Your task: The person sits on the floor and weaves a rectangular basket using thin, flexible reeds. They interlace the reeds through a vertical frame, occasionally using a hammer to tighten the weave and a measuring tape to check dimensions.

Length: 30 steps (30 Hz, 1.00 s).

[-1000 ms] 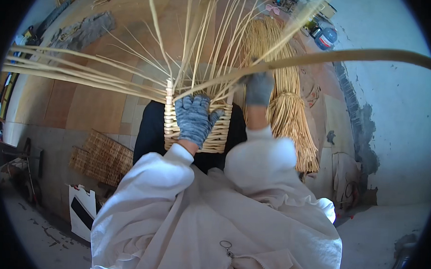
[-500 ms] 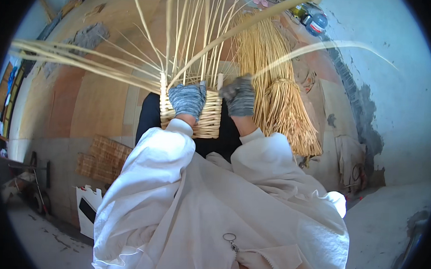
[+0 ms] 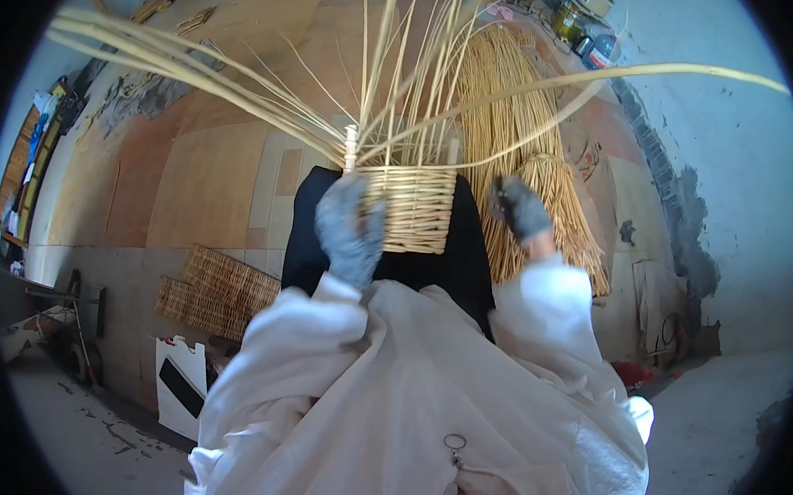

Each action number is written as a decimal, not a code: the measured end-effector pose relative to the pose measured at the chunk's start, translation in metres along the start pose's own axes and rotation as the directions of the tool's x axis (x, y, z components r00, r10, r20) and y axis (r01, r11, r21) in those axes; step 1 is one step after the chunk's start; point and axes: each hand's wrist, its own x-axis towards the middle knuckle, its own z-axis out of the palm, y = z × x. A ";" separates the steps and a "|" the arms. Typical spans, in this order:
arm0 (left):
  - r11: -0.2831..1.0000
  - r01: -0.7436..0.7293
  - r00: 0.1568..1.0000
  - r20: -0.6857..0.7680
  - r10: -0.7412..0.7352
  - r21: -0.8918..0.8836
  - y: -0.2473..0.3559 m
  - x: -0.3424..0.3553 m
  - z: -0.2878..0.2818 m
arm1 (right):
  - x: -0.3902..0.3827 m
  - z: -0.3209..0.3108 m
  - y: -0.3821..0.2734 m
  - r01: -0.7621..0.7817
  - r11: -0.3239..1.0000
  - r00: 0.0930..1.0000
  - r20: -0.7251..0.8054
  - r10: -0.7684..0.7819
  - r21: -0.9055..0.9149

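A pale woven willow basket (image 3: pixel 411 208) lies across my dark-trousered lap (image 3: pixel 457 290), long loose rods (image 3: pixel 652 69) fanning up and sideways from its top. My gloved left hand (image 3: pixel 349 228) is at its left edge, thumb over the weave; motion blur hides how firmly its fingers close. Just right of the basket, apart from it, my gloved right hand (image 3: pixel 522 209) has curled fingers; whatever may be inside them is hidden.
A big tied bundle of straw-coloured rods (image 3: pixel 564 215) lies along the right, beside a patched wall (image 3: pixel 727 182). Woven panels (image 3: pixel 217 293), a white board (image 3: pixel 179 366) and a wheeled metal frame (image 3: pixel 77 357) are at lower left. Containers (image 3: pixel 598 51) stand at the back right.
My left hand has slid from the basket's top to its left edge. My right hand has drawn away rightward from the rim. The long rods have swung, and the whole view has shifted.
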 end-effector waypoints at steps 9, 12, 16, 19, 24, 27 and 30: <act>0.662 0.662 0.747 0.229 -0.625 -0.353 -0.051 0.012 0.006 | -0.060 0.248 -0.013 0.733 -0.311 0.445 0.773 -0.453 -0.605; 0.607 0.550 0.801 0.154 -0.579 -0.573 -0.067 0.008 0.028 | -0.053 0.251 -0.034 0.668 -0.426 0.497 0.792 -0.356 -0.610; 0.585 0.604 0.772 0.217 -0.597 -0.541 -0.080 0.005 0.028 | -0.056 0.244 -0.031 0.736 -0.425 0.420 0.848 -0.324 -0.527; 0.573 0.553 0.802 0.199 -0.564 -0.605 -0.097 -0.001 0.038 | -0.073 0.233 -0.025 0.813 -0.407 0.308 0.901 -0.307 -0.416; 0.658 0.536 0.823 0.153 -0.548 -0.528 -0.057 0.006 0.034 | -0.041 0.226 -0.028 0.840 0.442 0.453 0.854 -0.254 -0.314; 0.854 0.400 0.909 0.021 -0.417 -0.332 -0.092 -0.002 0.025 | -0.031 0.165 0.005 0.978 0.071 0.204 0.834 -0.512 -0.196; 0.702 0.485 0.853 0.105 -0.511 -0.522 -0.064 0.006 0.028 | 0.017 0.109 0.041 -0.029 0.865 0.736 0.596 -0.320 0.500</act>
